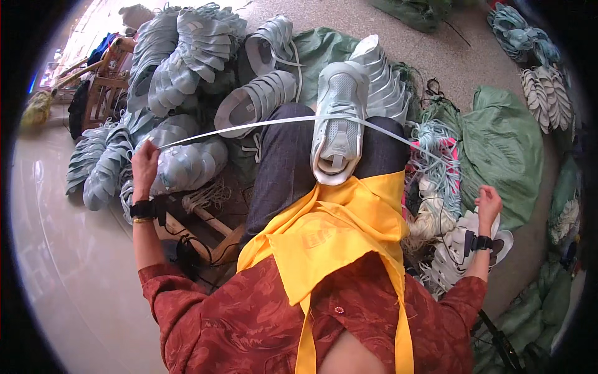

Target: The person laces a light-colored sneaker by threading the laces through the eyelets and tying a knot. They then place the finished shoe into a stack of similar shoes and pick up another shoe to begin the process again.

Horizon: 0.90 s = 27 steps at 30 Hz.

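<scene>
Tautly, a lace (261,123) crosses the shoe (339,137) between the knees (283,146).
Left hand (145,163) pinches the lace; right hand (489,204), fingers curled, is near the green sack (501,146), its hold unclear.

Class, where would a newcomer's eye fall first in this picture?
The bright yellow cloth apron stands out at the centre. Above it, a pale grey-green sneaker sits between the dark-trousered knees, a flat whitish lace stretching from it to the left hand. Fanned pale blue-grey shoe uppers crowd the upper left.
</scene>
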Each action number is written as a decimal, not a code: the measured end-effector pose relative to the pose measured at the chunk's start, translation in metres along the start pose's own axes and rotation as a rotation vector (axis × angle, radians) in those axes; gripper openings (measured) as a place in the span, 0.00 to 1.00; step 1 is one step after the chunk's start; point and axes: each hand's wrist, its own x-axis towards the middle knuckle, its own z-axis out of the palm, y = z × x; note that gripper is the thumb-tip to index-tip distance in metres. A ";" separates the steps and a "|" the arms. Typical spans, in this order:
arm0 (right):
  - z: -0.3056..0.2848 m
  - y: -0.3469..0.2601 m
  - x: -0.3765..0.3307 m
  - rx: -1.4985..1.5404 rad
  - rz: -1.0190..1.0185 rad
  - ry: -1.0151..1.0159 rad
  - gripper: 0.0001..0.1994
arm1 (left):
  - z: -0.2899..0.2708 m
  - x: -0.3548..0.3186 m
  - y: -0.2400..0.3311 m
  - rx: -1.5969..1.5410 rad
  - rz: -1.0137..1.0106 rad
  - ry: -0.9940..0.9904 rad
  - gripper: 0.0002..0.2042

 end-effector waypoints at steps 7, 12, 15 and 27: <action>-0.009 0.036 0.023 -0.036 -0.117 0.088 0.06 | -0.024 0.011 -0.025 0.008 -0.049 0.088 0.07; -0.003 0.050 0.028 -0.077 -0.050 0.031 0.06 | -0.032 0.023 -0.013 0.080 -0.103 0.074 0.07; 0.012 0.046 0.031 -0.105 0.008 -0.058 0.07 | -0.034 0.027 -0.023 0.085 -0.027 0.053 0.06; 0.021 -0.132 0.050 0.803 0.055 -0.347 0.07 | -0.069 0.122 0.075 -0.516 0.088 0.165 0.05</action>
